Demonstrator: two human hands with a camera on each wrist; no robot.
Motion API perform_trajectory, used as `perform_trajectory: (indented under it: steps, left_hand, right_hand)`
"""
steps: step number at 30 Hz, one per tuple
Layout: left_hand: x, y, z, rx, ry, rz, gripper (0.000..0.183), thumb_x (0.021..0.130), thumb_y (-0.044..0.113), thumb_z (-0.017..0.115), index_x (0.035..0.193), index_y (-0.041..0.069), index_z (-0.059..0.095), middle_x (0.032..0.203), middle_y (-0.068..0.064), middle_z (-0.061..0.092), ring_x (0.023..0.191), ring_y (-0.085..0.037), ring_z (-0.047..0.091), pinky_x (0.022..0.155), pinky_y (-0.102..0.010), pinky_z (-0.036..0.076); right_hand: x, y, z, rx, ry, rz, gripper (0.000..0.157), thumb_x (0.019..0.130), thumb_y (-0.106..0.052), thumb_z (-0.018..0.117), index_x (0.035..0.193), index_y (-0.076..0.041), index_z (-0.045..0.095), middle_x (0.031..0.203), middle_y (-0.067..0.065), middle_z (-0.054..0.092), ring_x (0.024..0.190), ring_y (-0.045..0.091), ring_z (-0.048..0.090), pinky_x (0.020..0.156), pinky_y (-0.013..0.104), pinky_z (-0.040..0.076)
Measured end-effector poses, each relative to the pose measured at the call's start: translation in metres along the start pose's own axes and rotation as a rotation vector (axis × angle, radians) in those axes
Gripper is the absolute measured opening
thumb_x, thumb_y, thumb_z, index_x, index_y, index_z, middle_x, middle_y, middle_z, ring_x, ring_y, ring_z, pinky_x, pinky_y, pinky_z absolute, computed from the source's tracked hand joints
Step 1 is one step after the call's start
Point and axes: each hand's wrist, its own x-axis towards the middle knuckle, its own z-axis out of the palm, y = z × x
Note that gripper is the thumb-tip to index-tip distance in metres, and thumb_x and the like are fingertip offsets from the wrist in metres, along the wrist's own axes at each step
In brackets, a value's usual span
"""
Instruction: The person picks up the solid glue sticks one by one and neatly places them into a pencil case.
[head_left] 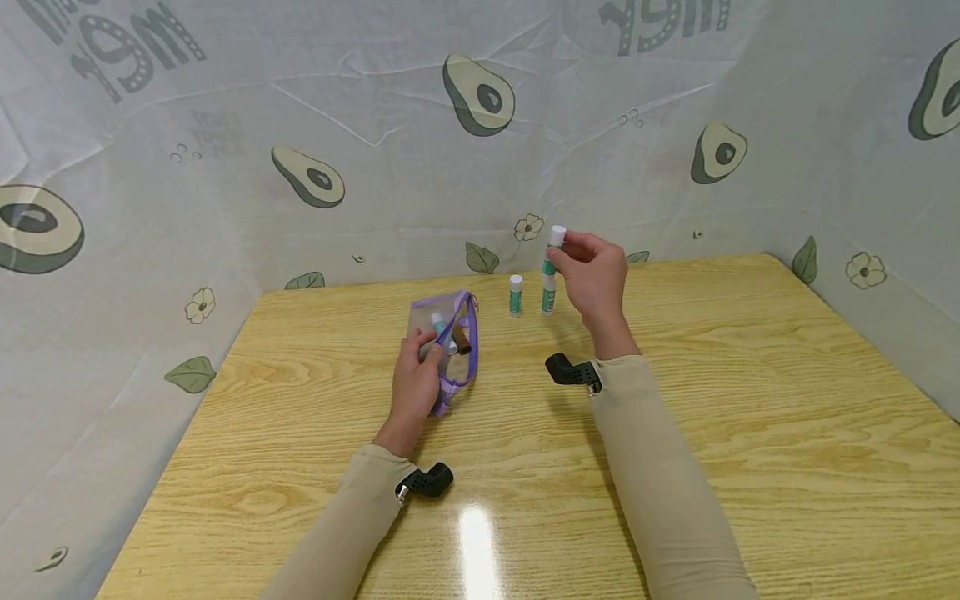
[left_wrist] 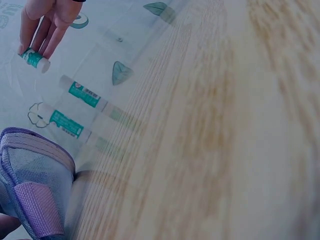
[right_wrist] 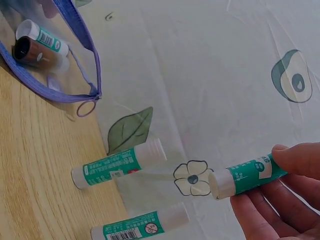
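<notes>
My right hand (head_left: 597,275) pinches a glue stick (right_wrist: 250,175), green-labelled with white ends, between thumb and fingers. It is held up over a standing glue stick (head_left: 548,298), which it overlaps in the head view. A second glue stick (head_left: 515,297) stands upright just left of that one. My left hand (head_left: 416,379) grips the near left side of a see-through mesh pouch (head_left: 472,367) with purple trim, its zip side gaping toward the right. Inside the pouch lie a white-and-green glue stick (right_wrist: 42,36) and a brown tube (right_wrist: 34,52).
The wooden table (head_left: 750,400) reaches back to a pale hanging cloth (head_left: 397,167) printed with avocados, leaves and flowers. A small zip-pull ring (right_wrist: 86,108) hangs at the pouch's far corner. Black wrist mounts (head_left: 573,371) stick out from both sleeves above the table.
</notes>
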Motion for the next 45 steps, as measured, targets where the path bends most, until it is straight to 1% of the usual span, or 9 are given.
perform_trajectory:
  steps: [2, 4, 9, 13, 19, 28, 38, 41, 45]
  left_hand:
    - [0.000, 0.000, 0.000, 0.001, -0.001, -0.001, 0.044, 0.112, 0.023, 0.047, 0.152, 0.006, 0.054, 0.177, -0.011, 0.025, 0.168, -0.034, 0.004, 0.135, -0.057, 0.010]
    - [0.001, 0.000, 0.000, 0.001, -0.002, -0.003, 0.044, 0.112, 0.024, 0.047, 0.152, 0.006, 0.054, 0.178, -0.011, 0.024, 0.168, -0.034, 0.004, 0.135, -0.057, 0.010]
    - [0.001, -0.001, 0.000, -0.001, -0.004, -0.005, 0.044, 0.112, 0.024, 0.047, 0.152, 0.007, 0.054, 0.178, -0.011, 0.024, 0.168, -0.033, 0.003, 0.135, -0.057, 0.009]
    - [0.001, -0.001, 0.000, -0.006, -0.010, -0.005, 0.044, 0.113, 0.024, 0.047, 0.152, 0.007, 0.053, 0.178, -0.011, 0.023, 0.169, -0.033, 0.003, 0.135, -0.057, 0.010]
    - [0.000, 0.001, 0.000, -0.008, -0.009, -0.007, 0.044, 0.113, 0.024, 0.047, 0.152, 0.007, 0.054, 0.178, -0.011, 0.023, 0.169, -0.033, 0.003, 0.136, -0.057, 0.010]
    - [0.001, 0.000, -0.001, -0.014, -0.009, -0.011, 0.044, 0.113, 0.024, 0.046, 0.152, 0.007, 0.054, 0.178, -0.011, 0.023, 0.169, -0.032, 0.003, 0.136, -0.056, 0.009]
    - [0.000, 0.000, -0.001, -0.012, -0.010, -0.005, 0.044, 0.113, 0.023, 0.046, 0.152, 0.006, 0.053, 0.178, -0.011, 0.023, 0.169, -0.033, 0.003, 0.136, -0.057, 0.009]
    - [0.000, 0.000, 0.000, -0.005, -0.013, -0.006, 0.044, 0.113, 0.024, 0.046, 0.152, 0.006, 0.053, 0.178, -0.011, 0.022, 0.169, -0.033, 0.003, 0.135, -0.057, 0.010]
    - [0.000, 0.000, 0.000, 0.001, -0.013, -0.009, 0.044, 0.113, 0.024, 0.046, 0.153, 0.007, 0.053, 0.178, -0.010, 0.023, 0.169, -0.032, 0.003, 0.135, -0.057, 0.010]
  right_hand:
    - [-0.001, -0.001, 0.001, -0.003, -0.004, 0.001, 0.038, 0.100, -0.017, 0.076, 0.135, -0.004, 0.072, 0.128, 0.017, 0.074, 0.108, 0.016, 0.069, 0.102, 0.037, 0.059]
    - [-0.001, -0.002, 0.002, 0.002, -0.007, 0.002, 0.037, 0.100, -0.017, 0.076, 0.134, -0.004, 0.073, 0.126, 0.017, 0.074, 0.104, 0.012, 0.069, 0.100, 0.034, 0.060]
    - [-0.001, -0.002, 0.006, 0.085, -0.044, 0.013, 0.037, 0.099, -0.015, 0.076, 0.134, -0.002, 0.072, 0.121, 0.015, 0.074, 0.094, 0.007, 0.071, 0.090, 0.025, 0.062]
    - [-0.002, -0.002, 0.011, 0.119, -0.086, 0.014, 0.037, 0.099, -0.014, 0.076, 0.133, 0.000, 0.071, 0.119, 0.014, 0.073, 0.092, 0.006, 0.071, 0.087, 0.022, 0.062]
    - [-0.005, -0.001, 0.020, 0.132, -0.131, -0.001, 0.036, 0.100, -0.013, 0.075, 0.132, 0.001, 0.071, 0.117, 0.014, 0.072, 0.094, 0.007, 0.070, 0.090, 0.028, 0.064]
    - [-0.013, -0.003, 0.031, 0.147, -0.182, -0.011, 0.035, 0.100, -0.010, 0.074, 0.132, 0.004, 0.070, 0.114, 0.013, 0.071, 0.095, 0.008, 0.068, 0.093, 0.032, 0.064]
    - [-0.018, -0.006, 0.037, 0.162, -0.218, -0.006, 0.035, 0.101, -0.010, 0.073, 0.133, 0.003, 0.069, 0.121, 0.020, 0.071, 0.098, 0.010, 0.068, 0.100, 0.043, 0.062]
    - [-0.020, -0.006, 0.040, 0.157, -0.228, -0.006, 0.035, 0.101, -0.010, 0.073, 0.133, 0.003, 0.070, 0.123, 0.021, 0.071, 0.097, 0.011, 0.069, 0.097, 0.039, 0.063]
    - [-0.021, -0.005, 0.044, 0.140, -0.243, -0.011, 0.036, 0.100, -0.012, 0.074, 0.133, 0.002, 0.070, 0.123, 0.021, 0.072, 0.098, 0.013, 0.069, 0.090, 0.029, 0.063]
